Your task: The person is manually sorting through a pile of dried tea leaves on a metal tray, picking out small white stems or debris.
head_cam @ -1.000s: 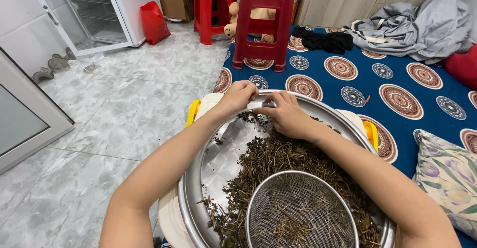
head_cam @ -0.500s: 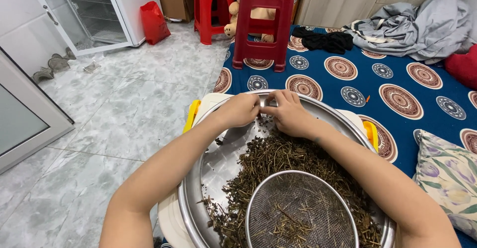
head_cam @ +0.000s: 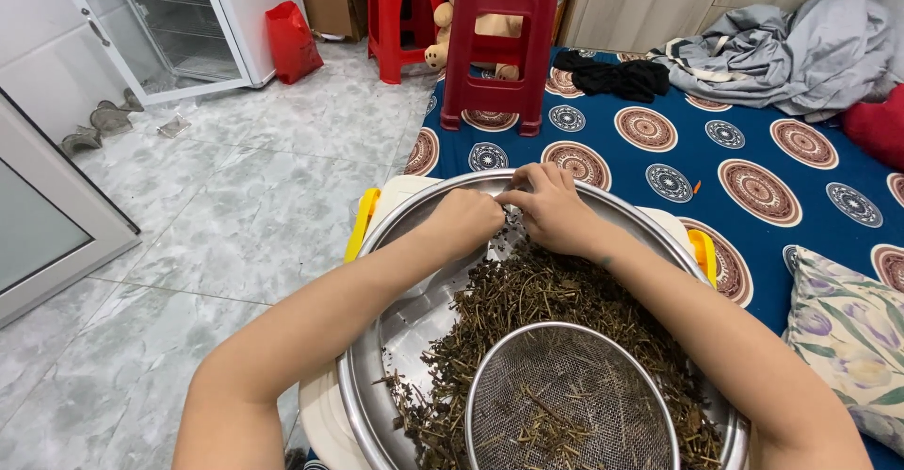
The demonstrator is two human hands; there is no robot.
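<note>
The left hand [head_cam: 468, 220] and right hand [head_cam: 551, 208] meet fingertip to fingertip, pinching a small bit of dried herb stems [head_cam: 551, 300] between them; exactly what they pinch is too small to tell. Just below the hands, the stems heap in a wide metal tray [head_cam: 400, 324]. Nearer the person, a round mesh sieve [head_cam: 570, 404] rests on the heap. Beyond lies a blue patterned mat [head_cam: 753, 150] and a red stool [head_cam: 499, 41].

My left hand [head_cam: 463, 223] and right hand [head_cam: 556, 208] are bare, with no gloves, rings or wristbands on them. Both forearms are uncovered all the way up to the elbows, and no sleeve shows. A small dark mark sits on my right forearm, just past the wrist.
</note>
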